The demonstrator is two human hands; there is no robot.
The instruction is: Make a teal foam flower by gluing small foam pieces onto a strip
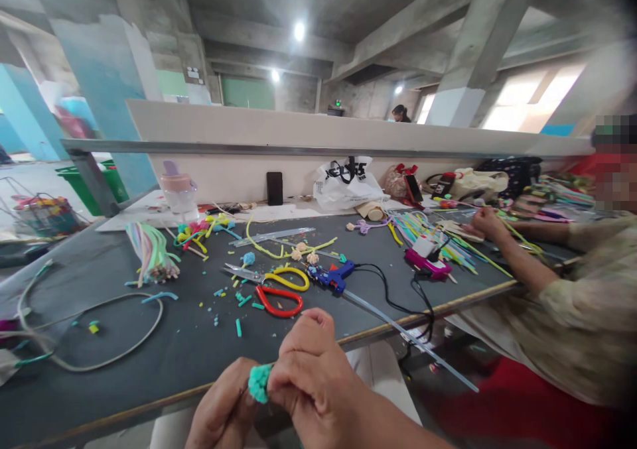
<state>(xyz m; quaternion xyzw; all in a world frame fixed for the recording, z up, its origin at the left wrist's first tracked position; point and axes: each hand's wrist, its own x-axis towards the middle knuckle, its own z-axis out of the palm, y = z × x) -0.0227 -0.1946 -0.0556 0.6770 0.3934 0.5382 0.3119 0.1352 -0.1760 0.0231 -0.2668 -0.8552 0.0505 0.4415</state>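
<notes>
Both my hands meet at the front edge of the table around a small teal fuzzy piece (259,383), which looks like bunched pipe cleaner. My left hand (223,402) pinches it from the left. From the right, the fingers of my right hand (313,383) close on its other side, and part of it is hidden by them. Beyond my hands lie scissors (279,291) with one red and one yellow handle, blades apart. A blue glue gun (332,275) rests to their right, with a long clear glue stick (413,339) reaching past the table edge.
Cut teal scraps (239,327) lie near the scissors. A pastel pipe cleaner bundle (152,253) and a looped cable (114,367) are on the left. Along the back stand a bottle (179,193), a phone (275,188) and a white bag (348,187). A co-worker's hand (488,223) works at right.
</notes>
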